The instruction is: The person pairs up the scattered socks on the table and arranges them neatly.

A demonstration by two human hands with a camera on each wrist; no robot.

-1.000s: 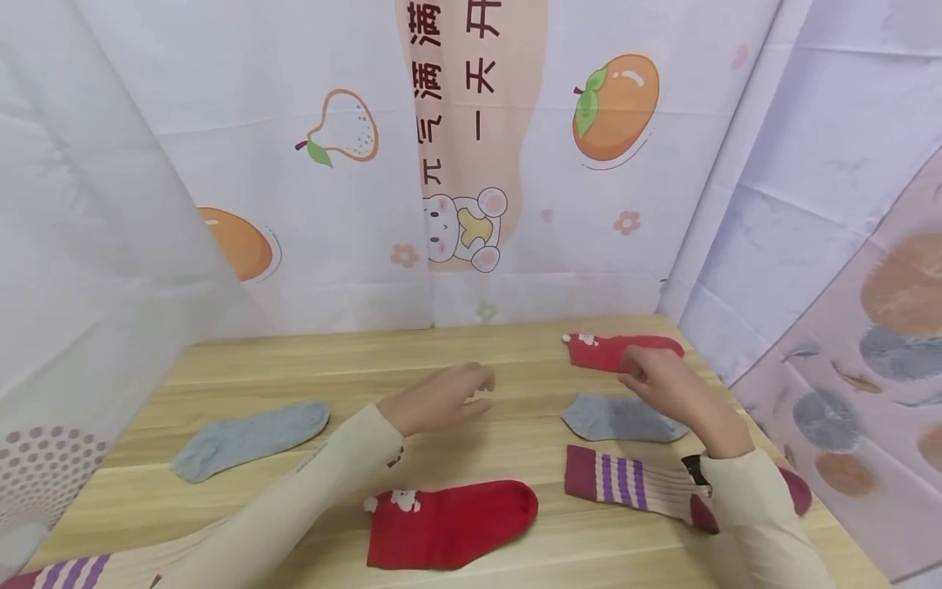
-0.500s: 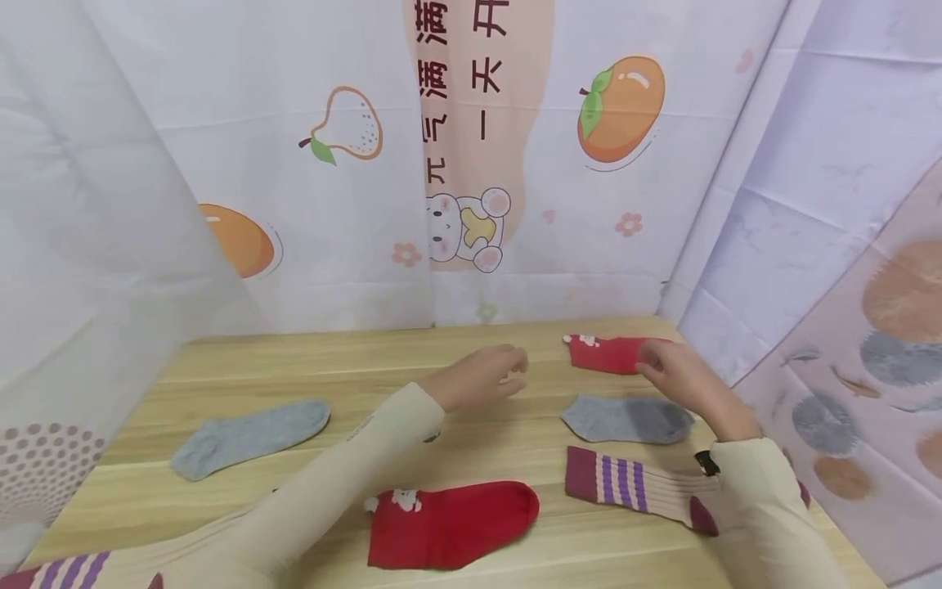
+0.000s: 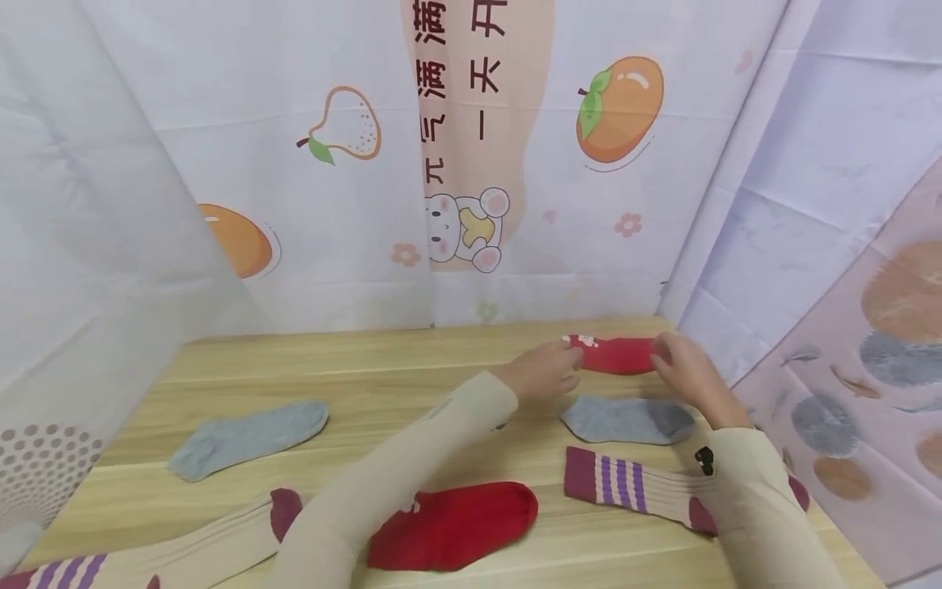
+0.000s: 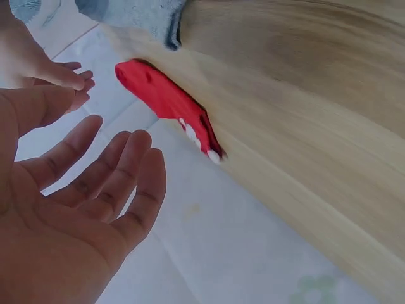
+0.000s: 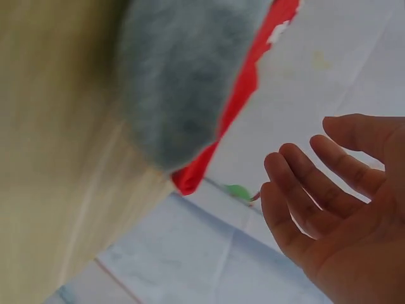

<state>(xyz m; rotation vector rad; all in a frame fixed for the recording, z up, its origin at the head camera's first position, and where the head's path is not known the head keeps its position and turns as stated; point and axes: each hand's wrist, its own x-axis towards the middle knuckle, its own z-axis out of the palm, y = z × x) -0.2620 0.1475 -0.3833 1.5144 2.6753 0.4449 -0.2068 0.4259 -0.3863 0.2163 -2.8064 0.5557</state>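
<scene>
A red sock with a white figure at its cuff lies flat at the table's far right. My left hand is over the cuff end, its fingers loosely bent and holding nothing. At the toe end hovers my right hand, also with nothing in it. The left wrist view shows a gap between the left fingers and the red sock. In the right wrist view the relaxed right hand is apart from the red sock, partly hidden behind a grey sock.
Just nearer lies the grey sock, then a cream sock with purple stripes, partly under the right sleeve. Another red sock is front centre. At left are a second grey sock and striped sock. A printed curtain stands behind.
My left hand has moved right and away from me, from mid-table to the far red sock's cuff. My right hand has shifted slightly right, to the toe end. The socks have stayed put.
</scene>
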